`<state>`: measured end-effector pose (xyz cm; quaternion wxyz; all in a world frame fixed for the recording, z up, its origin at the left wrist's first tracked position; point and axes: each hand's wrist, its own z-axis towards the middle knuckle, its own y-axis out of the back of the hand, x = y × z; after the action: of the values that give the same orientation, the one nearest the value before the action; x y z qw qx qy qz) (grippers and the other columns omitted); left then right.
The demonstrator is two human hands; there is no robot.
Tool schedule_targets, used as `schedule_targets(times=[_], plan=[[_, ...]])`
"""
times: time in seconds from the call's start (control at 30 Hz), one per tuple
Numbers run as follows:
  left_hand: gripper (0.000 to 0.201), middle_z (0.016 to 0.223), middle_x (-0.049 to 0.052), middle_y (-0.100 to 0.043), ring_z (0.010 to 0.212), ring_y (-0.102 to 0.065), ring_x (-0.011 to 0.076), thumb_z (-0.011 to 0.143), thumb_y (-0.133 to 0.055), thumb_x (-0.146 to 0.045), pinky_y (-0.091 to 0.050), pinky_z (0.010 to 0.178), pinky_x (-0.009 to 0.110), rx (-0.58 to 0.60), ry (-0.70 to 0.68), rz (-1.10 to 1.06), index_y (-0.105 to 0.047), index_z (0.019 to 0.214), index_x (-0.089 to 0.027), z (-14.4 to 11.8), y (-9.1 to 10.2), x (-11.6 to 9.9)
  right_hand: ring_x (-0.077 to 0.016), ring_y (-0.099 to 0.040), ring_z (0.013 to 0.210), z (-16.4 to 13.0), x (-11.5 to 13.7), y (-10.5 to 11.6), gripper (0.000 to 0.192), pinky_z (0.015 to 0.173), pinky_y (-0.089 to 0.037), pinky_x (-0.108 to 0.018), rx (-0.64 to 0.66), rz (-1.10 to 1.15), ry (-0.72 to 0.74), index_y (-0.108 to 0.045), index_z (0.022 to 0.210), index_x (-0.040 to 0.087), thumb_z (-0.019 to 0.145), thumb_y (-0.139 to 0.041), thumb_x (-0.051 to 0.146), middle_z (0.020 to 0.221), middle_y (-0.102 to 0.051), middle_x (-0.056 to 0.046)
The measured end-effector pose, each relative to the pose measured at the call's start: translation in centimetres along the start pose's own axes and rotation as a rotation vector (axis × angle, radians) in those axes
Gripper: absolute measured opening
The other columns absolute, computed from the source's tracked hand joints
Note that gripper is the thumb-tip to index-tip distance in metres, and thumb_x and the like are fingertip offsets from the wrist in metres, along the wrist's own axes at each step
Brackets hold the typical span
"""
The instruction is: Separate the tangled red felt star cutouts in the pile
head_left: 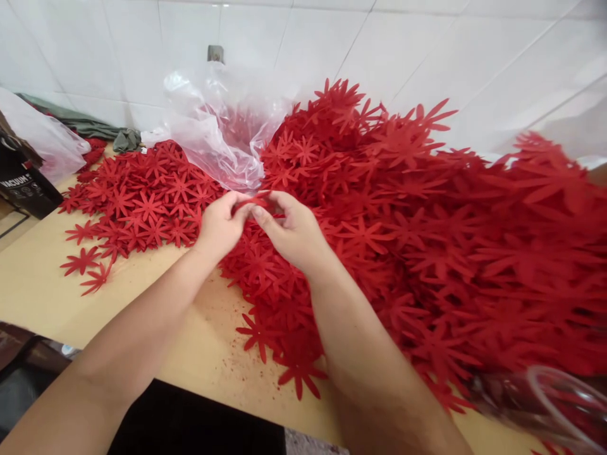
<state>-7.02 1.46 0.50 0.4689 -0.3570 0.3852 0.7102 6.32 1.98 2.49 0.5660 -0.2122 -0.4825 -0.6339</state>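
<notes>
Small craft workshop corner, or home workspace; cannot tell which. Pale bench (33, 278) against white tiled wall (308, 38). Workshop signs: large heap of matching red flower-shaped cut-outs (403, 234), smaller heap (149, 205) at left, red specks on bench, clear plastic bag (215, 142) between heaps, dark box (23, 177) lettered "VACUUM".

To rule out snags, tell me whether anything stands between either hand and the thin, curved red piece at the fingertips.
Nothing visible does: the left hand and right hand both touch the red piece directly. The crumpled, clear plastic bag sits just beyond them, not in between.
</notes>
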Motion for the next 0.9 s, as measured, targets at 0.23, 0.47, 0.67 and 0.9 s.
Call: schedule_targets(times=[0.23, 0.47, 0.67, 0.9], plan=[[0.03, 0.056, -0.003, -0.05, 0.057, -0.044, 0.0076, 0.086, -0.044, -0.031, -0.038, 0.063, 0.022, 0.076, 0.275, -0.39, -0.053, 0.063, -0.015, -1.1, -1.6, -1.0, -0.014, -0.061, 0.076, 0.0, -0.1, 0.3, 0.027, 0.076, -0.051, -0.031, 0.094, 0.179, -0.076, -0.063, 0.083, 0.02, 0.068, -0.065, 0.042, 0.08, -0.066, 0.0], [0.023, 0.079, 0.001, -0.064, 0.074, -0.057, 0.0104, 0.08, -0.057, -0.035, -0.042, 0.072, 0.024, 0.225, 0.35, -0.572, -0.06, 0.091, -0.015, -1.5, -1.8, -1.7, -0.0171, -0.063, 0.07, 0.3, -0.6, 0.9, 0.044, 0.07, -0.054, -0.036, 0.042, 0.304, -0.191, -0.065, 0.079, 0.022, 0.065, -0.06, 0.063, 0.072, -0.067, -0.001], [0.029, 0.048, -0.006, -0.047, 0.048, -0.042, 0.0042, 0.083, -0.052, -0.027, -0.035, 0.057, 0.021, 0.134, 0.313, -0.438, -0.048, 0.058, -0.014, -1.2, -1.5, -1.6, -0.0137, -0.063, 0.077, 0.0, 0.0, 1.2, 0.046, 0.077, -0.053, -0.032, 0.118, 0.319, -0.183, -0.062, 0.094, 0.02, 0.059, -0.072, 0.049, 0.084, -0.068, -0.001], [0.043, 0.048, -0.004, -0.049, 0.046, -0.044, 0.0062, 0.088, -0.038, -0.045, -0.036, 0.054, 0.022, 0.113, 0.36, -0.517, -0.048, 0.058, -0.016, -1.1, -1.6, -1.1, -0.012, -0.059, 0.064, 0.1, -0.5, 0.3, 0.017, 0.07, -0.05, -0.032, 0.034, 0.24, -0.202, -0.062, 0.077, 0.017, 0.064, -0.067, 0.026, 0.07, -0.064, 0.001]])
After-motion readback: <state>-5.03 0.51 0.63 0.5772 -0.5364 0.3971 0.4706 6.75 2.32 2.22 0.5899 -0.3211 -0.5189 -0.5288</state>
